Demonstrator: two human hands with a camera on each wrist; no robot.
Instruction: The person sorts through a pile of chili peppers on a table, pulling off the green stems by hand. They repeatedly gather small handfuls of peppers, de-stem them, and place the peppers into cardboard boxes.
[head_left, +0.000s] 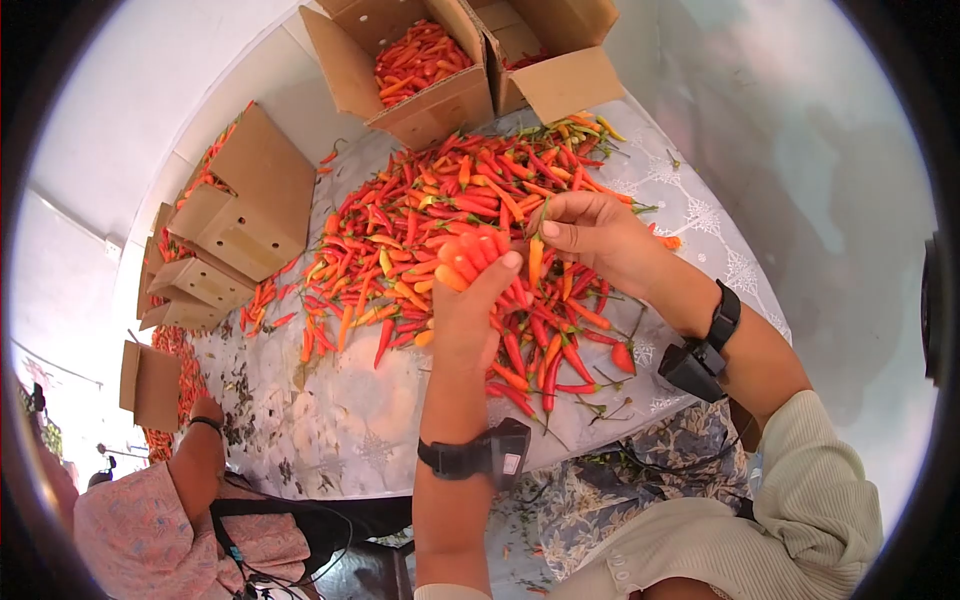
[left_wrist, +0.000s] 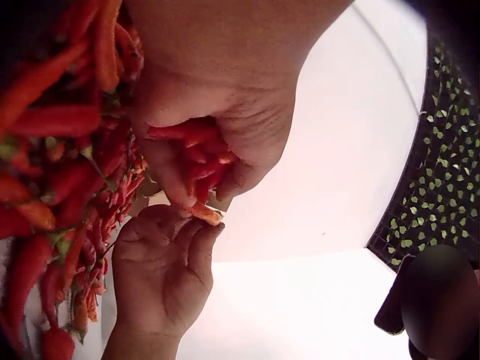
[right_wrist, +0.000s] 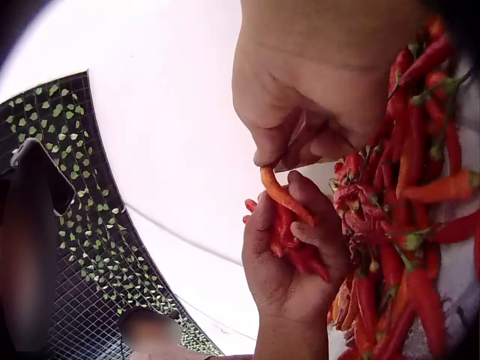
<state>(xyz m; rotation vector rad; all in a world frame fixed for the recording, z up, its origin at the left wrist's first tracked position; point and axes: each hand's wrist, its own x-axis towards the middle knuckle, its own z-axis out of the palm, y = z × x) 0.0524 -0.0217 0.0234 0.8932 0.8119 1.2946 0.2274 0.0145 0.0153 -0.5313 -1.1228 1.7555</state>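
Observation:
My left hand [head_left: 462, 325] holds a bunch of red and orange chili peppers [head_left: 472, 258] over the heap. In the right wrist view several red chilies [right_wrist: 289, 240] lie in its curled palm. Thumb and fingers of my right hand [head_left: 610, 240] pinch the top end of an orange chili [right_wrist: 281, 196], which hangs between the two hands. Its lower end meets the left fingers. Under both hands spreads a large heap of chilies [head_left: 400, 215], mostly red with some orange and yellow, many with green stems.
Open cardboard boxes with chilies stand at the back [head_left: 440, 110] and along the left [head_left: 265, 190]. Another person's arm [head_left: 200, 450] reaches to the left end of the patterned tablecloth [head_left: 350, 400]. Dark scraps [head_left: 240, 400] litter the cloth there.

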